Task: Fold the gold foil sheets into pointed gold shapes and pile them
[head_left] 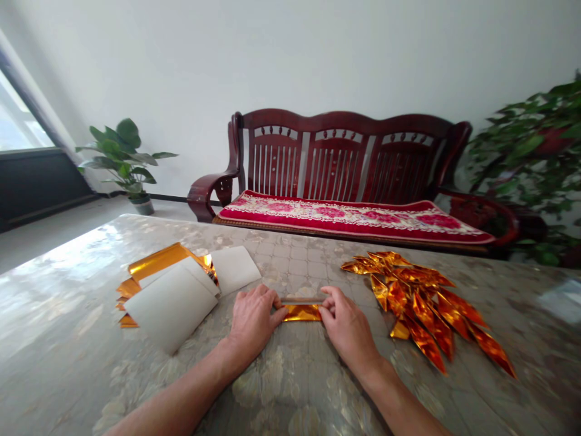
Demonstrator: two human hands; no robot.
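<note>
A narrow folded strip of gold foil paper (301,312) lies flat on the table between my hands, its far edge showing a pale band. My left hand (255,312) grips its left end, thumb along the gold side and fingers at the far edge. At the right end, my right hand (347,324) pinches the paper between thumb and curled fingers. To the right lies a heap of folded, pointed gold foil pieces (422,297). On the left sits a loose stack of foil paper sheets (175,303), several with the white side up and some gold edges showing.
The patterned table cover (281,375) spreads under everything. Beyond the table stands a dark red wooden bench (345,163) with a red floral cushion (354,217). Potted plants (129,157) stand at both sides. A clear plastic item (563,301) lies at the right edge.
</note>
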